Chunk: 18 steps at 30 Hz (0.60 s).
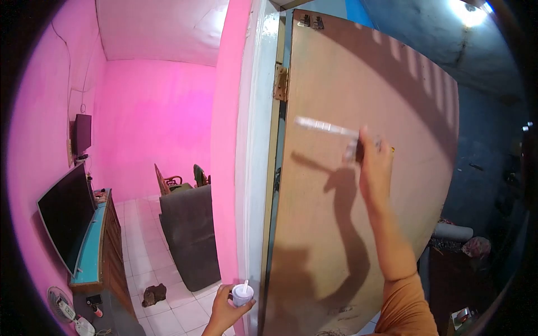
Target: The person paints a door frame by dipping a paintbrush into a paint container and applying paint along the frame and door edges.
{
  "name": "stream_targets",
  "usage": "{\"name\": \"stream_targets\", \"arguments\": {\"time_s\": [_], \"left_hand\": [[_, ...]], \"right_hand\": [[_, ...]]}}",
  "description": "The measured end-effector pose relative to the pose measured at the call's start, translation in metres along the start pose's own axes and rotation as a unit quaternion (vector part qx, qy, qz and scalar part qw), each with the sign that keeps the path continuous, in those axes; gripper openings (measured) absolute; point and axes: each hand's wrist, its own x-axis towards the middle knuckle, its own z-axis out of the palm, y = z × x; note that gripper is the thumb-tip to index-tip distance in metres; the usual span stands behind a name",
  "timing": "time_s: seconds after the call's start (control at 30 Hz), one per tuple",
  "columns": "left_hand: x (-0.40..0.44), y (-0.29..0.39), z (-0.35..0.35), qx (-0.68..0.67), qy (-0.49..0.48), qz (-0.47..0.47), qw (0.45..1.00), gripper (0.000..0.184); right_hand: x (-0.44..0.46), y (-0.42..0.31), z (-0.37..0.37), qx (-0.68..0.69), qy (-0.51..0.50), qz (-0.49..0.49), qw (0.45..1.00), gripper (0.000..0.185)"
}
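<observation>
At the bottom, beside the white door frame, my left hand (225,308) is closed around a small white cup (244,297). A thin white stick (245,287) pokes up out of the cup. My right hand (375,154) is raised in front of the wooden door (314,224), its fingers closed on a long pale strip (326,126) that points left toward the hinge side. Motion blurs the strip, so its exact kind is unclear. Whether it touches the door cannot be told. The shadow of my arm and the strip falls on the door.
A metal hinge (281,82) joins the door to the white frame (255,140). Left of the pink wall edge are a dark sofa (190,241), a television (67,215) on a cabinet, a fan (60,302) and a brown cloth (154,294) on the tiles. A dark room lies at right.
</observation>
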Motion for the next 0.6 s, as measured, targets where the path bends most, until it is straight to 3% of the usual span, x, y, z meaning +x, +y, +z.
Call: {"name": "stream_targets", "arguments": {"time_s": [0.23, 0.43, 0.5, 0.6], "left_hand": [[-0.006, -0.017, -0.009, -0.017, 0.028, 0.013, 0.999, 0.061], [-0.007, -0.037, -0.019, 0.001, 0.063, 0.021, 0.998, 0.063], [-0.006, -0.041, -0.025, 0.008, 0.073, 0.022, 0.997, 0.063], [-0.004, -0.046, -0.034, 0.022, 0.080, 0.021, 0.996, 0.064]], "right_hand": [[0.141, -0.044, 0.056, 0.034, -0.001, -0.236, 0.971, 0.030], [0.227, -0.063, 0.118, 0.049, -0.004, -0.275, 0.960, 0.041], [0.253, -0.067, 0.138, 0.014, 0.046, -0.296, 0.954, 0.017], [0.274, -0.068, 0.162, 0.067, 0.015, -0.333, 0.941, 0.022]]}}
